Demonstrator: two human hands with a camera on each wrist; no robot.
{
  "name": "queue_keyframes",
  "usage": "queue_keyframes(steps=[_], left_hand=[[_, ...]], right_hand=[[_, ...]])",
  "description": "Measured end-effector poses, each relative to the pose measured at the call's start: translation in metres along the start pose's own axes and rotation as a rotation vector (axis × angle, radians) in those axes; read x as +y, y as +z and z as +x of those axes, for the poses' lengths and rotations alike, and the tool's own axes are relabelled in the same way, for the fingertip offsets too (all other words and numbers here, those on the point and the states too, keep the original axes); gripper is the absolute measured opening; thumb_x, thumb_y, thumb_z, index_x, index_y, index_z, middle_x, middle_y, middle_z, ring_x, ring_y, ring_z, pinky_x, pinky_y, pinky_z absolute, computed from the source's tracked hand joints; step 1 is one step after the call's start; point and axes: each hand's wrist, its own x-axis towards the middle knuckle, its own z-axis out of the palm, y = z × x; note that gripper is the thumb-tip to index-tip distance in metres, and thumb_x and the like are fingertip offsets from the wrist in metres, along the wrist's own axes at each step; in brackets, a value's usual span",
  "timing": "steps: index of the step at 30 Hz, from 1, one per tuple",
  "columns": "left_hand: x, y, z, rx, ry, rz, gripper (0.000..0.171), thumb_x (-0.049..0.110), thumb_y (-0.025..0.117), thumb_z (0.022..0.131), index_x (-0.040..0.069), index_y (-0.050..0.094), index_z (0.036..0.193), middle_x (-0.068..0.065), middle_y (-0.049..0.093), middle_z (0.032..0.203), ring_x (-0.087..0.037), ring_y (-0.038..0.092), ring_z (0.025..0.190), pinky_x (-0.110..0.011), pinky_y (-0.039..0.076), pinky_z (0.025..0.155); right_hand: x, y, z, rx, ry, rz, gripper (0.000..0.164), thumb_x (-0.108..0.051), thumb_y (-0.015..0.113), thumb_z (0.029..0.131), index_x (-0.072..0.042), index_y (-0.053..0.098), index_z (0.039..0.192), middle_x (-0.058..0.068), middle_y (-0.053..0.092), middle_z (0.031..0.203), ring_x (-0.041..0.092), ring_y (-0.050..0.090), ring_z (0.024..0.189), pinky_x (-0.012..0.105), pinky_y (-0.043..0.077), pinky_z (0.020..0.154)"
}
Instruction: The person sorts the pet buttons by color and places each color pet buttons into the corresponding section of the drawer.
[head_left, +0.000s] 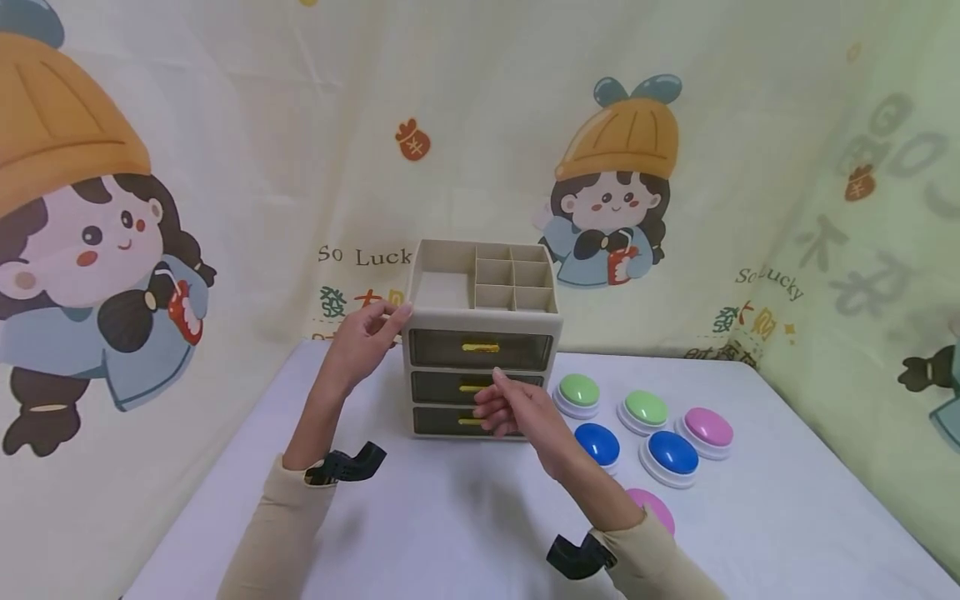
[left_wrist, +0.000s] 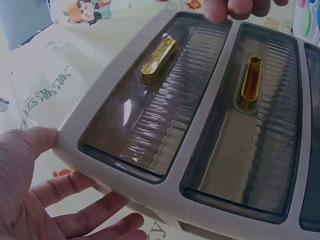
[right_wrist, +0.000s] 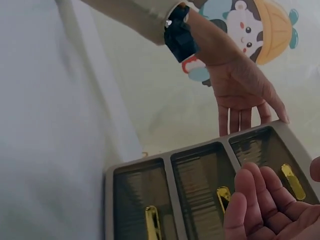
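Observation:
A beige desktop organizer (head_left: 483, 317) stands upright on the table, with open compartments on top and three dark see-through drawers, all closed. Each drawer has a gold handle (head_left: 480, 347). My left hand (head_left: 362, 342) touches the organizer's upper left front corner with the thumb. Its other fingers (left_wrist: 95, 212) extend loosely along the side. In front of the lower drawers hovers my right hand (head_left: 521, 410), fingers loosely bent and holding nothing. In the right wrist view its fingertips (right_wrist: 246, 182) appear in front of the drawers, seemingly apart from the handles.
Right of the organizer lie several round push buttons on white bases: green ones (head_left: 580, 390), blue ones (head_left: 672, 452) and pink ones (head_left: 708, 427). One pink button (head_left: 654, 510) is partly behind the right forearm. A printed cloth (head_left: 480, 100) hangs behind the white table (head_left: 420, 517).

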Motion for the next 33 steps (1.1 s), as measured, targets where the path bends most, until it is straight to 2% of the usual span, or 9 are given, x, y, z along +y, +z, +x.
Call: queue_keyframes(steps=[6, 8, 10, 19, 28, 33], left_hand=[[0.002, 0.001, -0.002, 0.002, -0.012, -0.004, 0.049, 0.061, 0.050, 0.091, 0.015, 0.062, 0.101, -0.009, 0.067, 0.099, -0.029, 0.064, 0.085, -0.036, 0.049, 0.071], [0.003, 0.001, -0.004, 0.002, -0.018, -0.002, 0.049, 0.061, 0.050, 0.091, 0.014, 0.062, 0.102, -0.010, 0.067, 0.098, -0.029, 0.064, 0.085, -0.036, 0.049, 0.071], [0.005, 0.001, -0.006, 0.008, -0.022, 0.001, 0.049, 0.061, 0.050, 0.091, 0.014, 0.062, 0.101, -0.010, 0.067, 0.095, -0.028, 0.064, 0.084, -0.036, 0.049, 0.070], [0.008, 0.002, -0.009, 0.013, -0.024, -0.013, 0.049, 0.061, 0.052, 0.090, 0.015, 0.063, 0.102, -0.009, 0.067, 0.096, -0.027, 0.064, 0.084, -0.037, 0.049, 0.072], [0.008, 0.003, -0.008, 0.014, -0.029, -0.030, 0.050, 0.063, 0.052, 0.088, 0.016, 0.064, 0.102, -0.008, 0.068, 0.100, -0.024, 0.065, 0.086, -0.037, 0.051, 0.075], [0.009, 0.003, -0.009, 0.014, -0.040, -0.027, 0.051, 0.063, 0.052, 0.088, 0.016, 0.064, 0.103, -0.008, 0.068, 0.100, -0.025, 0.064, 0.086, -0.037, 0.050, 0.074]], right_hand=[[-0.009, 0.003, 0.004, 0.173, -0.128, -0.180, 0.053, -0.056, 0.053, 0.092, -0.006, 0.068, 0.103, 0.004, 0.070, 0.089, 0.022, 0.066, 0.079, 0.034, 0.056, 0.076], [-0.012, 0.003, 0.006, 0.221, -0.143, -0.199, 0.050, -0.055, 0.055, 0.091, -0.008, 0.069, 0.101, 0.003, 0.070, 0.087, 0.021, 0.066, 0.077, 0.033, 0.056, 0.075], [-0.015, 0.003, 0.008, 0.235, -0.136, -0.182, 0.049, -0.054, 0.055, 0.091, -0.008, 0.069, 0.100, 0.004, 0.070, 0.086, 0.021, 0.066, 0.075, 0.031, 0.055, 0.071], [-0.017, -0.003, 0.018, 0.171, -0.024, 0.049, 0.053, -0.051, 0.051, 0.095, -0.002, 0.069, 0.104, 0.010, 0.070, 0.086, 0.019, 0.065, 0.070, 0.027, 0.052, 0.066], [-0.022, 0.001, 0.022, 0.207, -0.015, 0.090, 0.046, -0.045, 0.052, 0.096, -0.004, 0.070, 0.103, 0.008, 0.069, 0.083, 0.018, 0.064, 0.070, 0.031, 0.052, 0.070], [-0.022, 0.004, 0.020, 0.236, -0.009, 0.095, 0.044, -0.045, 0.052, 0.097, -0.005, 0.071, 0.102, 0.006, 0.069, 0.082, 0.017, 0.063, 0.070, 0.027, 0.049, 0.065]])
